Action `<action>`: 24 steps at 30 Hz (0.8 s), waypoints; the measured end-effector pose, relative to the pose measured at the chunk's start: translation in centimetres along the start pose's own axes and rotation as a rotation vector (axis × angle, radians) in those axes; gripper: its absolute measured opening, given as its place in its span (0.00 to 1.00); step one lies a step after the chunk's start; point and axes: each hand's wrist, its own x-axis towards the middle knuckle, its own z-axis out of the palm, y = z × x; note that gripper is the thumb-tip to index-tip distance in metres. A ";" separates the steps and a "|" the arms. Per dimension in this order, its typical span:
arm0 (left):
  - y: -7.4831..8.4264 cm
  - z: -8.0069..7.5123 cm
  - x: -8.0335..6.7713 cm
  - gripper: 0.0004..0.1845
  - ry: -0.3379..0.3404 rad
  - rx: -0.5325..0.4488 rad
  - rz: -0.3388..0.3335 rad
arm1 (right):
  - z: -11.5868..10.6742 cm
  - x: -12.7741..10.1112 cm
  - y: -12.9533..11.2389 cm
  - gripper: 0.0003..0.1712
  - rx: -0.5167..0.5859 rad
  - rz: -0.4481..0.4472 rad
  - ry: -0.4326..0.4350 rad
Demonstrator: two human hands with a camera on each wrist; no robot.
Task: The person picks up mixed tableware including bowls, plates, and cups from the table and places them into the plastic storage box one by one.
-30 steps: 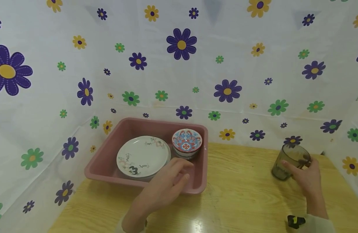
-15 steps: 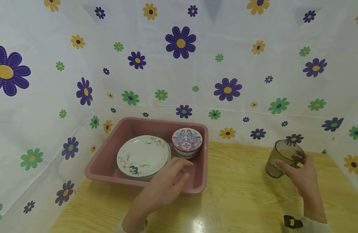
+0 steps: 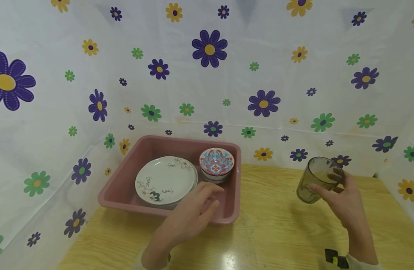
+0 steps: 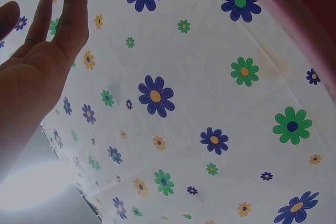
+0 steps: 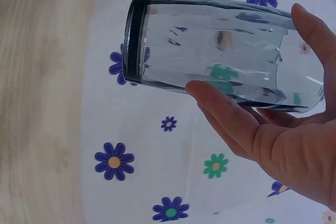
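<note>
My right hand holds a clear, smoky-tinted drinking glass above the right side of the table. The glass leans a little, mouth up, with the thumb on its near side and fingers round the far side. The right wrist view shows the glass gripped near its rim, its thick base pointing away from the palm. My left hand hangs over the front rim of a pink plastic basin, fingers loosely bent and holding nothing. White plates and stacked patterned bowls sit inside the basin.
The wood-grain table spans the space between basin and glass. A white curtain printed with flowers hangs behind and along the sides. In the left wrist view, the pink basin rim crosses the upper right corner.
My right hand has carried the glass to the left and slightly up, toward the basin. My left hand, the plates and the bowls have stayed put.
</note>
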 end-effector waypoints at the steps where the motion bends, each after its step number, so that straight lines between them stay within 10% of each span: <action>1: 0.0 0.0 0.0 0.14 0.001 0.002 0.003 | 0.0 -0.2 -0.2 0.59 -0.011 -0.011 0.000; 24: 0.3 0.5 0.1 0.24 0.038 0.002 0.052 | 2.8 -4.4 -5.4 0.51 0.101 -0.300 -0.033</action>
